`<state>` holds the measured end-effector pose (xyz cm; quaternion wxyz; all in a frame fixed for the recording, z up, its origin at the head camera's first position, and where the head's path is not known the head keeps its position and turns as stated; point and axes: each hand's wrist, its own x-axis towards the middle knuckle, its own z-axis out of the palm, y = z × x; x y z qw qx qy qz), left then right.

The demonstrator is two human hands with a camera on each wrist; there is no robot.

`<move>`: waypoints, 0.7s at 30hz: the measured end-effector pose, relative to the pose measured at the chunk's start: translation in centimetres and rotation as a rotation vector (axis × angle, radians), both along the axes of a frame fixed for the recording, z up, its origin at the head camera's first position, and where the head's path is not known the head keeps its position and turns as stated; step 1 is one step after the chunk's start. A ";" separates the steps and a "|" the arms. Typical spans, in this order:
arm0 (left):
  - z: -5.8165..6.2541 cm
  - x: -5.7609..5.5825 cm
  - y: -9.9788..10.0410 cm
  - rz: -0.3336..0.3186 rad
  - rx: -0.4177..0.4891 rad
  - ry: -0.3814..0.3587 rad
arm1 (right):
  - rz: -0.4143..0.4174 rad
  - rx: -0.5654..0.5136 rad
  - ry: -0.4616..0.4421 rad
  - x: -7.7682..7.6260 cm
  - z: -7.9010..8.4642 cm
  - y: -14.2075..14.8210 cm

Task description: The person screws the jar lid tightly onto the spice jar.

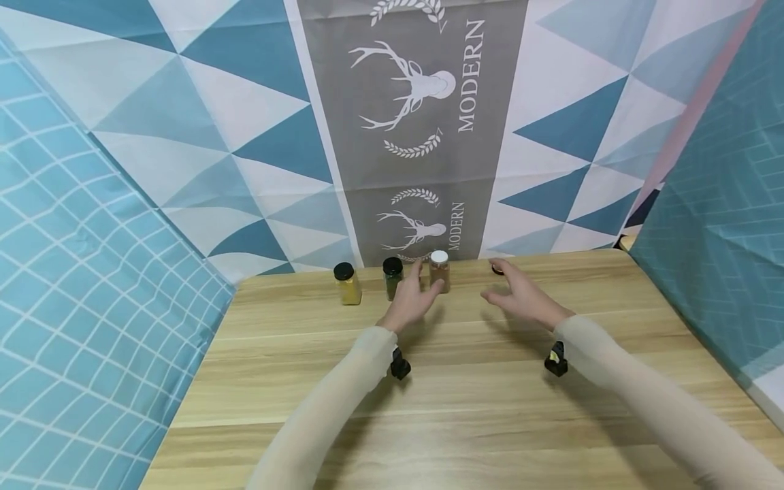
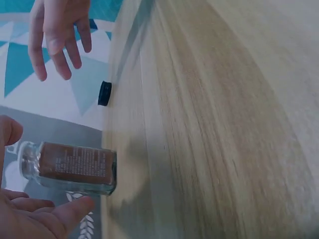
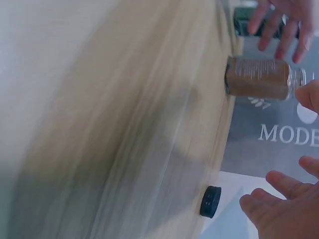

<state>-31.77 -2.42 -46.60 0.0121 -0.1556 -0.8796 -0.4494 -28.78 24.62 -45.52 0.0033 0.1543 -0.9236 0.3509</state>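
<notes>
A glass spice jar [image 1: 439,275] of brown powder, with a white top and no cap on it, stands upright near the table's back edge. My left hand [image 1: 412,303] is around it with spread fingers; in the left wrist view a gap shows between the jar [image 2: 75,167] and the thumb, and I see no grip on it. My right hand [image 1: 523,296], fingers loosely extended, hovers to the right, holding nothing. Close to it a black cap [image 3: 210,201] lies on the table, partly hidden by that hand in the head view.
Left of my left hand stand a black-capped jar of green contents [image 1: 393,272] and a black-capped jar of yellow powder [image 1: 348,286]. The wooden table [image 1: 465,422] ends at a patterned cloth wall [image 1: 422,156], with blue cloth at both sides.
</notes>
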 end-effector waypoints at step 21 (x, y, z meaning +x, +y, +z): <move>-1.4 -2.0 1.3 0.038 0.103 -0.029 | -0.018 -0.375 -0.081 -5.8 -2.4 -6.1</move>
